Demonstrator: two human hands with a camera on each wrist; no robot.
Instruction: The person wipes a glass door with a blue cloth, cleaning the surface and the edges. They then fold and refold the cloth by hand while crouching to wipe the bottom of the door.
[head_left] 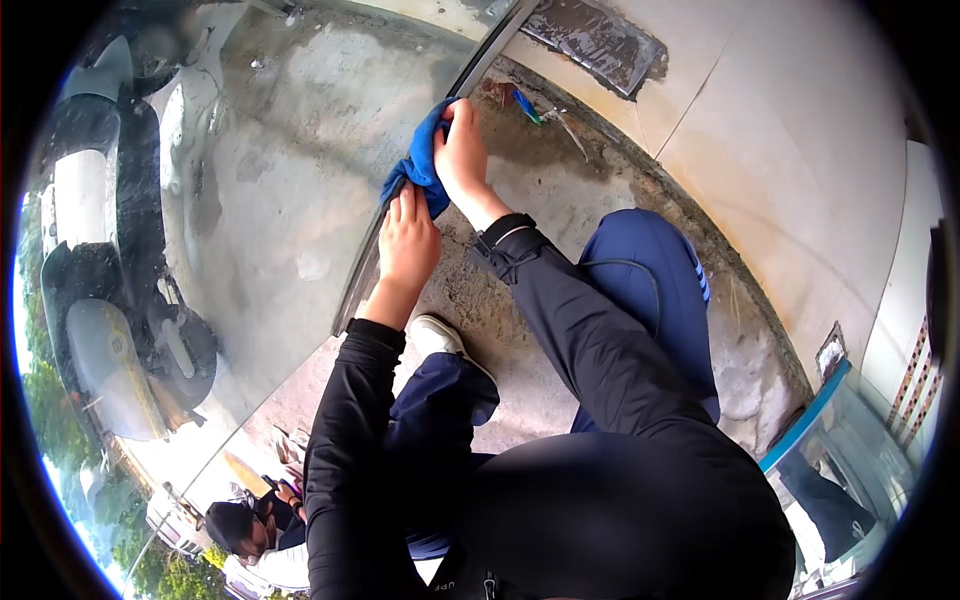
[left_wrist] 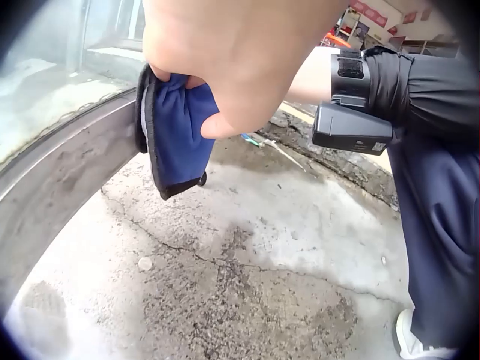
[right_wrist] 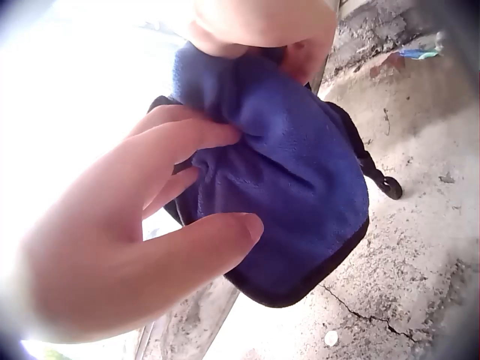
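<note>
A blue cloth (head_left: 422, 168) with black trim is folded over the dark metal frame (head_left: 362, 270) along the edge of a glass pane (head_left: 270, 300). My right hand (head_left: 462, 160) grips the cloth's upper part with bent fingers. Just below it, my left hand (head_left: 408, 240) lies at the lower part of the cloth. Seen from the right wrist, the left hand (right_wrist: 135, 225) has its fingers and thumb bent round the bunched cloth (right_wrist: 292, 195). One cloth flap (left_wrist: 180, 142) hangs beside the frame (left_wrist: 67, 172) in the left wrist view.
Cracked concrete (head_left: 530, 330) lies under the frame, with a blue-green object (head_left: 525, 106) near the tiled step (head_left: 720, 130). My shoe (head_left: 440, 336) stands close to the frame. A scooter (head_left: 120, 330) shows through the glass. At lower left a person (head_left: 250, 535) holds a phone.
</note>
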